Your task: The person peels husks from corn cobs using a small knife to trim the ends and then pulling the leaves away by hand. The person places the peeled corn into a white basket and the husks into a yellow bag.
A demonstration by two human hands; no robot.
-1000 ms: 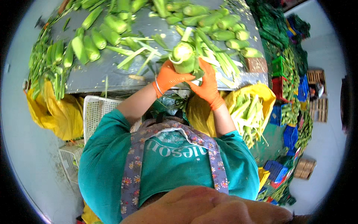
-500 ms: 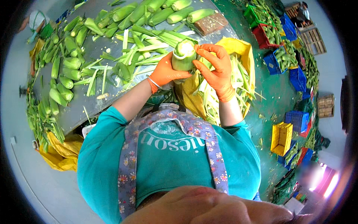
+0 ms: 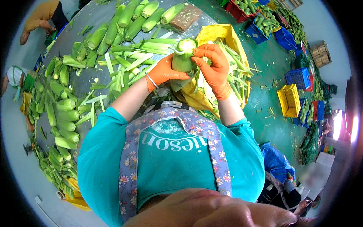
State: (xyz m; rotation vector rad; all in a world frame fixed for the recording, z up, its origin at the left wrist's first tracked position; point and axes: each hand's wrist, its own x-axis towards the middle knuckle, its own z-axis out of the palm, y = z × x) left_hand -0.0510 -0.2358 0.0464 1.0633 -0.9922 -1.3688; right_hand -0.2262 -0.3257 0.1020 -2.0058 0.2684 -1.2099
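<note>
An ear of corn (image 3: 182, 63) in its green husk stands upright in front of me, its pale cut end facing up. My left hand (image 3: 163, 72), in an orange glove, wraps round its left side with the thumb across the front. On the other side my right hand (image 3: 214, 68), gloved alike, pinches with thumb and forefinger at the husk near the cut end. A thin pale strip curls off the cut end's left edge. Whether the right fingertips hold a loose piece of husk is hard to make out.
Stripped husk leaves (image 3: 130, 62) litter the grey table (image 3: 89, 81), with rows of unhusked corn (image 3: 68, 115) beyond. A brown brick (image 3: 185, 18) lies at the far edge. Right of the corn, a yellow sack (image 3: 242, 49) holds husks. Crates (image 3: 288, 100) stand on the green floor. Other people are at the far left.
The whole view has turned, so the table and crates appear shifted. Both hands stay on the same ear of corn, the right one still pinching near its cut end.
</note>
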